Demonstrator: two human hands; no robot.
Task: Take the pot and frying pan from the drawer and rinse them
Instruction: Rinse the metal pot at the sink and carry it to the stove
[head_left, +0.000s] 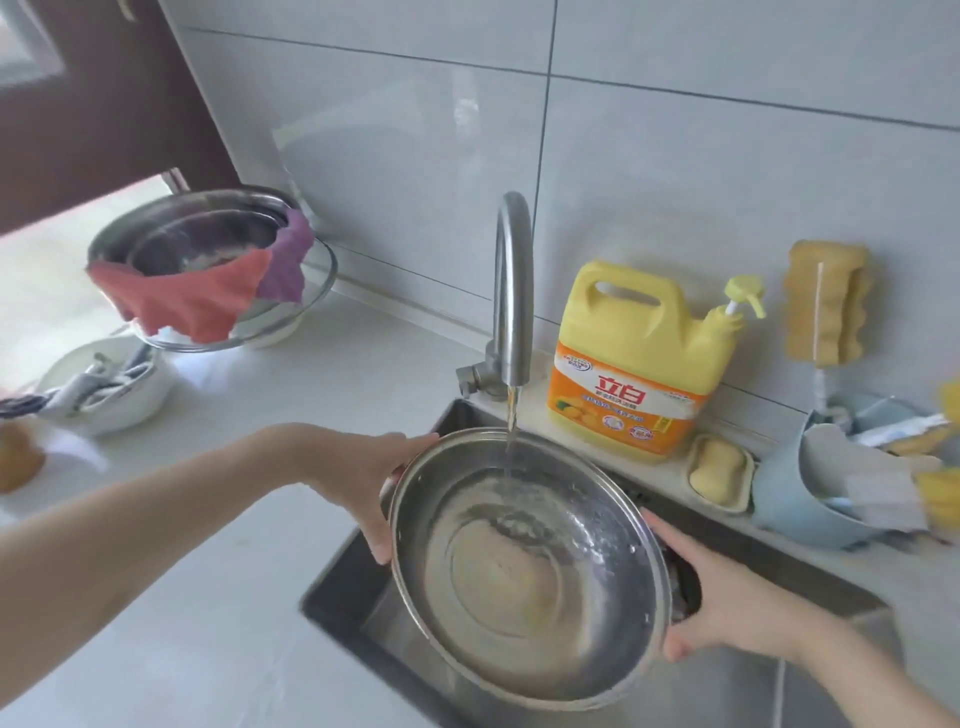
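Left hand (363, 483) clamped on left rim of steel pot (524, 566). Pot tilted toward camera, held over sink (343, 582), under faucet (511, 291). Water stream (511, 431) striking pot's inner wall; water pooling inside. Right hand (727, 603) gripping right rim, thumb at lower edge. Yellow detergent jug (639, 358) on ledge behind, right of faucet.

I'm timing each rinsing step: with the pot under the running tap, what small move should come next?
Probably swirl the pot with both hands: water from the tap strikes only its far wall, pooling at the bottom, while the left hand and right hand grip opposite rims.
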